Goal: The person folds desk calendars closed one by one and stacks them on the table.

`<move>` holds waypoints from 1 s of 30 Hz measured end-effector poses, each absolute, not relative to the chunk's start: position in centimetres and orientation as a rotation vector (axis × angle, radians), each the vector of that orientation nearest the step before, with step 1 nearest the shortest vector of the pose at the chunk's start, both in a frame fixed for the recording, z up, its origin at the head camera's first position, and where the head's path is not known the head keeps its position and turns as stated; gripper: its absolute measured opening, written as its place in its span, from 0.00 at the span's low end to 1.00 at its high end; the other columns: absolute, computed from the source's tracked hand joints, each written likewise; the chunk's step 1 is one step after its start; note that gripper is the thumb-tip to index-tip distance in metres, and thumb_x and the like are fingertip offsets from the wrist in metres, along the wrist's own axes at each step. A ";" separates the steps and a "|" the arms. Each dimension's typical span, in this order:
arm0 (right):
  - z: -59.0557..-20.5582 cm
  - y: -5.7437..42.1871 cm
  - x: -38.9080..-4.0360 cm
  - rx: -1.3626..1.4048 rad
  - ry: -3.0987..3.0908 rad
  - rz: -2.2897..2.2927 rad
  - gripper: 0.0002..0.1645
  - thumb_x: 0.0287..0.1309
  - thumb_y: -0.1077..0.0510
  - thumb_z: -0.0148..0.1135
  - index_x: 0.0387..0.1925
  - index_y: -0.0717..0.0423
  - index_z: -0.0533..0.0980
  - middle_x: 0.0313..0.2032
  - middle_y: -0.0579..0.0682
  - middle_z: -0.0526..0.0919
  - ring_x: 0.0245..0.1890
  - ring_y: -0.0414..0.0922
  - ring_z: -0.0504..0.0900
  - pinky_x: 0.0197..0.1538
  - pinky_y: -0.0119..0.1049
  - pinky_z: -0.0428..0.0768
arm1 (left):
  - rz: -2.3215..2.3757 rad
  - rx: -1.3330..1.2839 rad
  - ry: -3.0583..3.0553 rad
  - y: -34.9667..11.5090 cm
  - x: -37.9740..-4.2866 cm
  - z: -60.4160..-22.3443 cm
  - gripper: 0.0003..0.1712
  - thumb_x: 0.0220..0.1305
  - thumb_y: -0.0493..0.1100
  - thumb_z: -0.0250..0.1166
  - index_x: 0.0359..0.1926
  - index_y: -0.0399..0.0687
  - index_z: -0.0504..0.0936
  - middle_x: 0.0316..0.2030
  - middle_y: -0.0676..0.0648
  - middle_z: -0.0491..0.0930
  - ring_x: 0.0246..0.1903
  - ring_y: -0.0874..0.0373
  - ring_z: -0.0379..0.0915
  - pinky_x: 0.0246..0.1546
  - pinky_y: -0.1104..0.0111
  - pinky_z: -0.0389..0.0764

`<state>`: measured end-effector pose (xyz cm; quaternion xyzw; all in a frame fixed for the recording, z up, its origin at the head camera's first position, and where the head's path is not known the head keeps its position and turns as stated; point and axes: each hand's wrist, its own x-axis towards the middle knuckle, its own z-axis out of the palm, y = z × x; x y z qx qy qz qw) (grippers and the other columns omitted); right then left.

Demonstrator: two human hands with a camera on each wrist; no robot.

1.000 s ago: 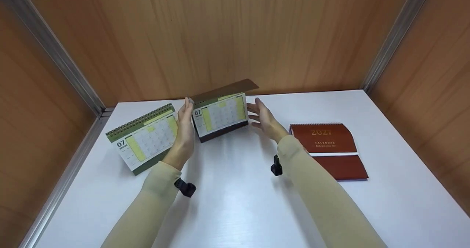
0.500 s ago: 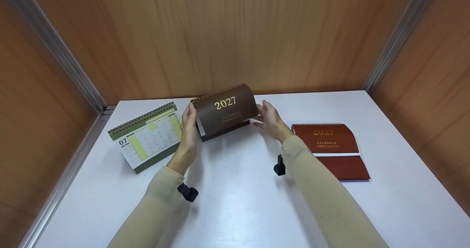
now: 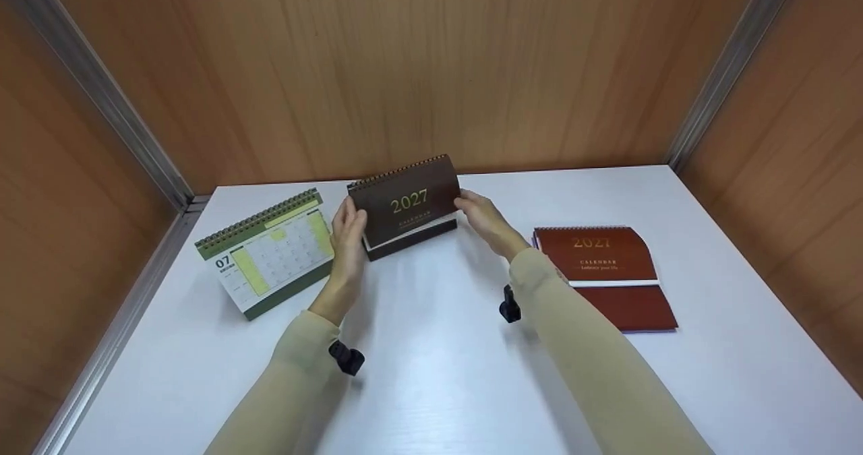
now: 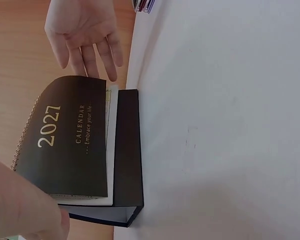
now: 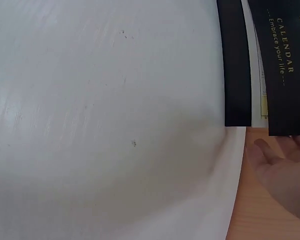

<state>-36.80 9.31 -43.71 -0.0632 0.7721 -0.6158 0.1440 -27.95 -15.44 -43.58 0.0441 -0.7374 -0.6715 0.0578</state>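
A dark brown desk calendar (image 3: 404,202) with gold "2027" lettering stands tilted at the back middle of the table. Its cover hangs over the front, and a strip of white page shows beneath. At its left end my left hand (image 3: 348,243) holds the edge, thumb toward the front; some fingers are hidden. My right hand (image 3: 491,222) is at the opposite edge, fingers extended and touching or very near the cover. In the left wrist view the right hand (image 4: 87,37) shows its palm and straight fingers. Seen from the right wrist, its fingertips (image 5: 262,147) sit by the cover's corner.
To the left stands a green spiral desk calendar (image 3: 270,249) turned to page 07. A red-brown 2027 calendar (image 3: 597,256) is at the right, partly behind the right sleeve (image 3: 586,334). Wooden panels (image 3: 431,71) rise behind the white table (image 3: 431,374) and at both sides.
The brown cover, raised over the back a second ago, has come down over the 07 page and now lies flatter. The right hand has shifted in against the calendar's right edge.
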 end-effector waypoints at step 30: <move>-43.6 6.6 -37.1 -0.183 2.499 -1.851 0.32 0.86 0.53 0.41 0.85 0.48 0.55 0.81 0.55 0.60 0.83 0.52 0.55 0.83 0.45 0.52 | -1.883 0.285 -2.316 -16.0 -30.5 -44.9 0.39 0.87 0.50 0.46 0.87 0.65 0.37 0.84 0.42 0.46 0.84 0.49 0.38 0.84 0.57 0.42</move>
